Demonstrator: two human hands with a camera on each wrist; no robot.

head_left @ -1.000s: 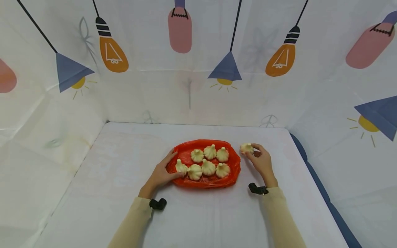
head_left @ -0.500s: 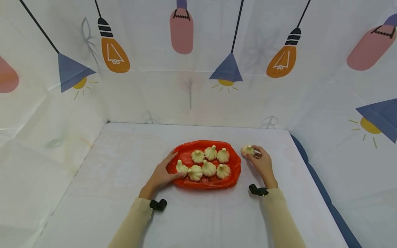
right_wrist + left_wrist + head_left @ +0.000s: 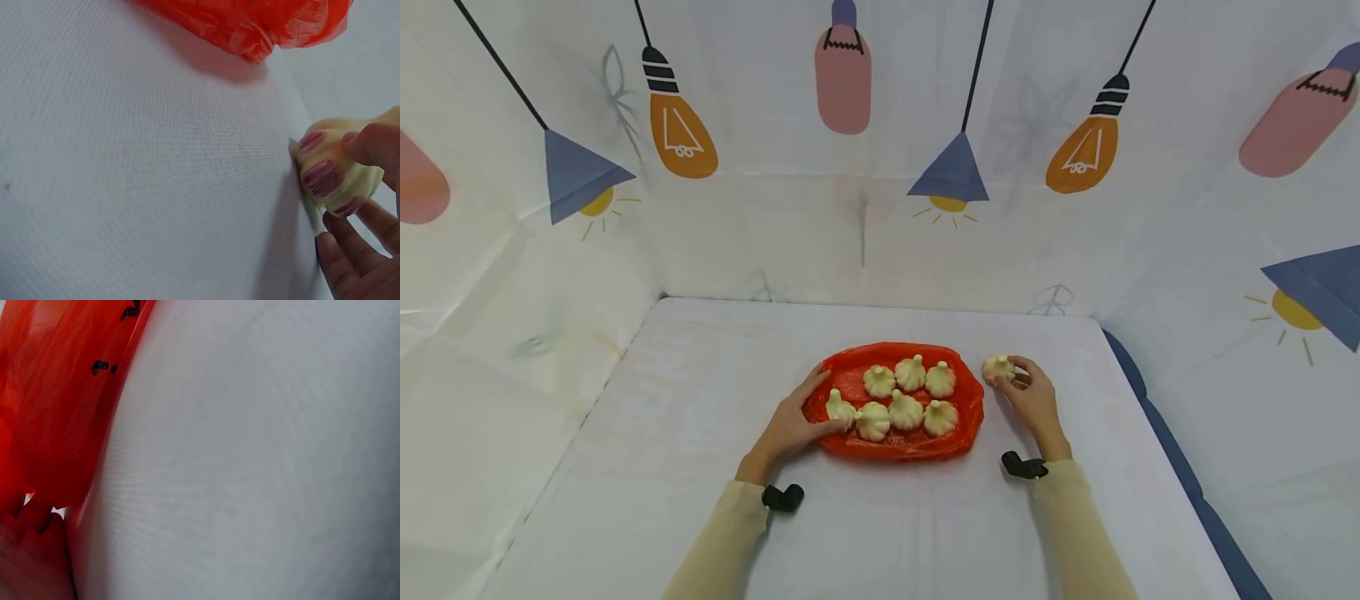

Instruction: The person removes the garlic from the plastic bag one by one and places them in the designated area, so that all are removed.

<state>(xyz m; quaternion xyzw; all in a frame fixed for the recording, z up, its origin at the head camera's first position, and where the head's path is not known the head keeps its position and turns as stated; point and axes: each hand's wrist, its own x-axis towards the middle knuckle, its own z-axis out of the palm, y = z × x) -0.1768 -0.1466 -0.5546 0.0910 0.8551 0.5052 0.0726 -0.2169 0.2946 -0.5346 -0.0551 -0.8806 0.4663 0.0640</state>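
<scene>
An oval tray lined with red plastic [image 3: 895,451] lies in the middle of the white table, holding several pale garlic bulbs [image 3: 906,409] in two rows. My left hand [image 3: 790,429] grips the tray's left end, thumb over the front rim beside the leftmost bulb. In the left wrist view, its fingers show at the lower left against the red plastic. Right of the tray, my right hand [image 3: 1033,400] pinches a single garlic bulb [image 3: 331,165] between thumb and fingers. Purple streaks mark this bulb's side, which sits right at the table surface.
The white table [image 3: 700,358] runs back to a sheet wall [image 3: 760,233] printed with hanging lamps and bulbs. Similar sheets enclose the left and right sides. Blue fabric [image 3: 1172,450] shows along the table's right edge.
</scene>
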